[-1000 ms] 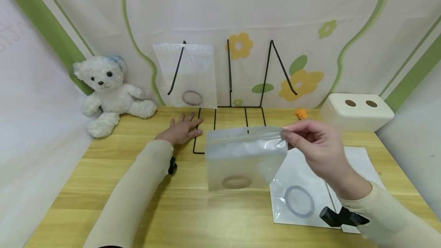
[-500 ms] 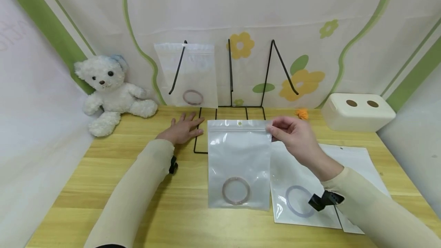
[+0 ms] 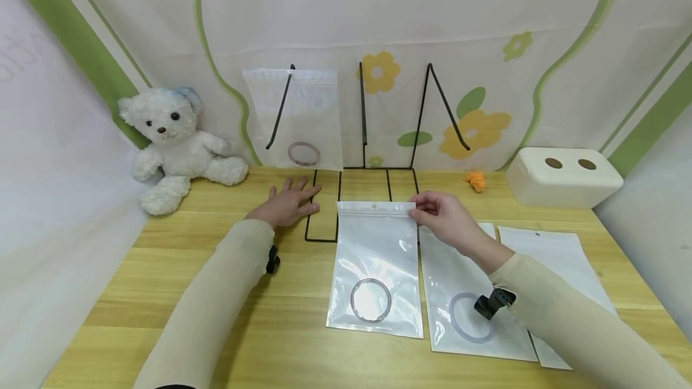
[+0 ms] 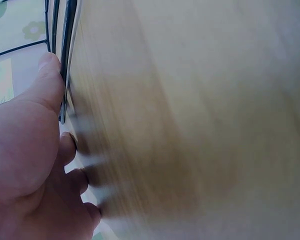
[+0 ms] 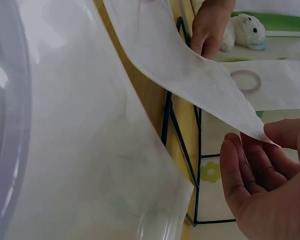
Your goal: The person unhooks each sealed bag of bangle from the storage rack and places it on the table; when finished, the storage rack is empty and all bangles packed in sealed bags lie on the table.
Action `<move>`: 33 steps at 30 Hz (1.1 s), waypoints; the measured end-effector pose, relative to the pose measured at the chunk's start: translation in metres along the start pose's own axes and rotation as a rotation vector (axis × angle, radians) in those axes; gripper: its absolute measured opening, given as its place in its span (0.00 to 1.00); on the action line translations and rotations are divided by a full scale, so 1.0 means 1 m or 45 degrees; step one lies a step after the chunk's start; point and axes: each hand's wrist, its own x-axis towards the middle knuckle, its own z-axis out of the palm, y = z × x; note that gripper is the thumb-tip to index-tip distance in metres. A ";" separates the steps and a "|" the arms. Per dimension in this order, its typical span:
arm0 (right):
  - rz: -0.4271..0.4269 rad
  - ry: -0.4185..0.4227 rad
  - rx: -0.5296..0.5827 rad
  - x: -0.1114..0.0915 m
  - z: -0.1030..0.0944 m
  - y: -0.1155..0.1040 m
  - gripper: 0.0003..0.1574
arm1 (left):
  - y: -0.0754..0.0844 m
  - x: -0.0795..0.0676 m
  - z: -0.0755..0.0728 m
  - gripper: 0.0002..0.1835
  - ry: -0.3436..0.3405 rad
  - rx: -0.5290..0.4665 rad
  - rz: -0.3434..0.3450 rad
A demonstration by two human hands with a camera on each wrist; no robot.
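Note:
At its top right corner, my right hand [image 3: 446, 219] pinches a white zip bag [image 3: 378, 251] between thumb and finger. A dark-looking bangle [image 3: 352, 300] shows in the bag's lower part. The pinched corner [image 5: 262, 136] stands raised in the right wrist view. My left hand [image 3: 283, 206] rests with spread fingers on the table and the base of a black wire rack [image 3: 449, 107], its thumb [image 4: 47, 75] against the wire. A similar bag [image 3: 316, 110] with a pinkish bangle [image 3: 290, 155] hangs on the rack's left hook.
Two more white bags lie right of the held one: a near bag [image 3: 440, 284] with a lilac bangle [image 3: 456, 323], and a farther bag [image 3: 557, 263] partly under my right arm. Behind stand a white box [image 3: 564, 188], a small orange thing [image 3: 476, 181] and a white teddy bear [image 3: 178, 152].
The pinched bag has swung down from a tilted, raised position and come lower over the table, in front of the rack. My right hand has shifted left. The left hand has stayed put.

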 end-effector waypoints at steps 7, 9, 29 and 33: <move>-0.001 0.031 -0.236 0.017 0.000 0.013 0.15 | 0.006 -0.003 0.000 0.36 0.009 0.043 -0.011; -0.009 0.019 -0.265 0.021 0.000 0.016 0.15 | 0.006 -0.002 0.000 0.36 0.010 0.050 -0.012; -0.045 -0.180 -0.450 0.041 -0.004 0.039 0.06 | 0.007 -0.003 -0.002 0.37 -0.008 0.022 -0.016; -0.064 -0.210 -0.447 0.041 -0.003 0.040 0.05 | 0.008 -0.004 -0.002 0.37 -0.017 0.018 -0.020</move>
